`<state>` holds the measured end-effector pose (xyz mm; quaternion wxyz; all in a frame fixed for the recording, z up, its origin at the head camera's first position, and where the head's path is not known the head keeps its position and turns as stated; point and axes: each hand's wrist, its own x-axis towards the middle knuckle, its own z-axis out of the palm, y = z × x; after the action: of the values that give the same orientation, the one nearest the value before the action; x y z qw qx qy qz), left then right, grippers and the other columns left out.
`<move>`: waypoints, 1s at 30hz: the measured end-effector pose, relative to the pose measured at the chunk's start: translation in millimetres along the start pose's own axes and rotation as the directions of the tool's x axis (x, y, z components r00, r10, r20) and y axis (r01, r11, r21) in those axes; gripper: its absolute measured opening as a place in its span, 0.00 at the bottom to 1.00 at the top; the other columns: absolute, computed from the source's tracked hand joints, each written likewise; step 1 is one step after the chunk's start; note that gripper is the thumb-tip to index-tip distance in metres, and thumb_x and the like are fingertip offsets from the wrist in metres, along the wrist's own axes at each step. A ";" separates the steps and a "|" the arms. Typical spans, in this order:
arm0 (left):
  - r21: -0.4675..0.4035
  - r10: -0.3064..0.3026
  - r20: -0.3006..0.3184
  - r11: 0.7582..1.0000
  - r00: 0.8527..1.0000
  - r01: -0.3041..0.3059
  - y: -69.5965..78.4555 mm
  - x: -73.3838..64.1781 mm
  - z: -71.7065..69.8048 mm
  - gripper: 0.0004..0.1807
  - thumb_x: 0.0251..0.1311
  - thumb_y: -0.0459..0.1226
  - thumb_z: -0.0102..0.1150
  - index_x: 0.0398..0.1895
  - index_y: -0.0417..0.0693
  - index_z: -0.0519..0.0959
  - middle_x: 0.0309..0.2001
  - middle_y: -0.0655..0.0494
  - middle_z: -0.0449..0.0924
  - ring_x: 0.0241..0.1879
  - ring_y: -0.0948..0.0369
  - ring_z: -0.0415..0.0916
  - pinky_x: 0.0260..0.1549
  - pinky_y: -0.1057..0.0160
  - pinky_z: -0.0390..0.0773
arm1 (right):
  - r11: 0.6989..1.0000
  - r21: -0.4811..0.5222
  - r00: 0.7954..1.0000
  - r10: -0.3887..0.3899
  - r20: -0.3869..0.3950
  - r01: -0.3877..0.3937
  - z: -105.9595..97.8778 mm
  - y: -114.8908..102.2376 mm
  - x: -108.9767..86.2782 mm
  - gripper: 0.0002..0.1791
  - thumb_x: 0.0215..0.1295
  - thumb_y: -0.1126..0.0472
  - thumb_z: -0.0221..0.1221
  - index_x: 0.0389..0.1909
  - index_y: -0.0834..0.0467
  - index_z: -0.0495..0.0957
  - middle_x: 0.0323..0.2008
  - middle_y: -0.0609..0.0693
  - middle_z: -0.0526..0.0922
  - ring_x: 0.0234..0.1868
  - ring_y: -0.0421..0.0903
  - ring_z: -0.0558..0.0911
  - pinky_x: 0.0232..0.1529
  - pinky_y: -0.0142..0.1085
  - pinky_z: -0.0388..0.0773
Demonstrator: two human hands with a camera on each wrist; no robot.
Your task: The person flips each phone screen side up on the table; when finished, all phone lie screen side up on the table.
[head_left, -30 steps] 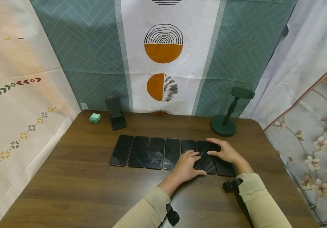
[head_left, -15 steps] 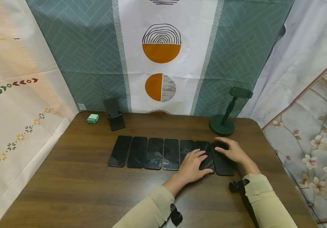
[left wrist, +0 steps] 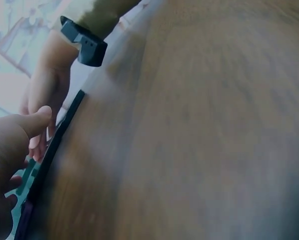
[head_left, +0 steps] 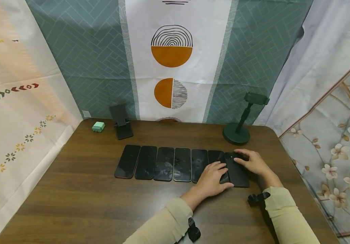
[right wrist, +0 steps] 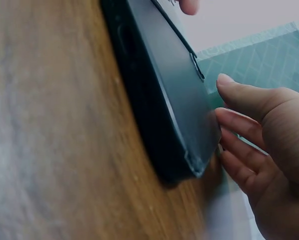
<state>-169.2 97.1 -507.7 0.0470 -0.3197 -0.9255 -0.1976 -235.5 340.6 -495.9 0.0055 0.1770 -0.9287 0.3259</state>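
Note:
Several dark smartphones lie side by side in a row on the wooden table; one near the middle is a black phone (head_left: 182,164) with a light rim. My left hand (head_left: 213,179) spreads over the second phone from the right (head_left: 216,156), hiding much of it, its thumb near the lower edge. At the row's right end lies a matte black phone (head_left: 238,176). Beside that phone's far right side is my right hand (head_left: 252,164), fingers loosely bent and thumb above its surface. In the right wrist view, the fingers (right wrist: 242,145) are close against the phone's edge; contact is unclear.
A black phone stand (head_left: 122,123) and a mint-green block (head_left: 98,127) stand at the back left of the table (head_left: 101,206). A dark green stand (head_left: 236,134) with a round base is at the back right. Patterned cloths hang behind and at the sides.
Both hands have shifted right along the row. My right hand has moved off the top of the rightmost phone towards its right edge. The left hand has uncovered the phone to its left.

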 end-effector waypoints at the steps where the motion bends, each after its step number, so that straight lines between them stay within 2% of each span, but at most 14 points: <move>1: 0.000 0.001 0.005 1.000 1.000 -0.001 2.2 1.0 1.2 0.35 0.64 0.64 0.58 0.67 0.53 0.78 0.71 0.60 0.70 0.74 0.60 0.60 0.72 0.56 0.61 | 1.000 0.000 1.000 0.006 -0.008 -0.006 -0.2 0.9 -0.7 0.24 0.70 0.58 0.64 0.63 0.64 0.77 0.60 0.65 0.80 0.60 0.68 0.77 0.58 0.63 0.74; 7: -0.017 -0.015 0.034 1.000 0.999 0.015 10.5 4.0 8.0 0.35 0.65 0.63 0.58 0.67 0.53 0.77 0.71 0.61 0.69 0.74 0.63 0.60 0.72 0.60 0.61 | 0.999 -0.013 0.999 0.029 -0.042 -0.030 -0.3 7.0 -3.5 0.23 0.71 0.56 0.64 0.61 0.63 0.79 0.58 0.65 0.81 0.55 0.67 0.81 0.53 0.62 0.78; 14: 0.032 -0.026 0.008 0.999 1.000 0.025 15.2 10.0 11.4 0.35 0.64 0.64 0.58 0.66 0.54 0.79 0.70 0.62 0.71 0.73 0.63 0.61 0.72 0.61 0.59 | 1.000 -0.009 0.999 -0.008 -0.037 0.008 0.5 11.4 -3.2 0.22 0.71 0.59 0.64 0.62 0.64 0.79 0.58 0.65 0.81 0.52 0.63 0.84 0.50 0.58 0.80; 20: 0.052 0.000 0.034 0.999 0.999 -0.001 23.9 18.0 17.8 0.36 0.62 0.66 0.58 0.65 0.54 0.79 0.69 0.62 0.72 0.72 0.64 0.62 0.73 0.62 0.58 | 1.000 -0.005 1.000 -0.002 -0.012 0.002 0.4 15.6 -4.7 0.25 0.72 0.59 0.62 0.66 0.65 0.74 0.62 0.66 0.78 0.55 0.67 0.80 0.53 0.61 0.77; 26: 0.082 -0.016 0.034 0.997 0.999 0.013 29.3 21.1 20.7 0.40 0.54 0.68 0.64 0.64 0.55 0.80 0.68 0.64 0.73 0.72 0.65 0.63 0.73 0.63 0.57 | 1.000 -0.011 1.000 0.007 -0.026 -0.007 -0.3 16.3 -6.3 0.24 0.72 0.59 0.62 0.66 0.63 0.75 0.62 0.66 0.77 0.62 0.67 0.74 0.59 0.64 0.71; 30: 0.067 -0.031 0.015 0.997 0.999 0.030 30.9 22.9 21.6 0.41 0.51 0.67 0.67 0.63 0.54 0.81 0.67 0.64 0.74 0.71 0.65 0.64 0.73 0.64 0.57 | 1.000 -0.004 0.999 0.003 -0.034 -0.003 -1.2 17.0 -7.0 0.23 0.72 0.60 0.62 0.64 0.63 0.77 0.61 0.65 0.78 0.64 0.68 0.71 0.62 0.65 0.66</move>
<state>-167.6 140.9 -512.3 0.0472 -0.3055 -0.9366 -0.1648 -234.7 356.0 -506.0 0.0212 0.1700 -0.9295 0.3268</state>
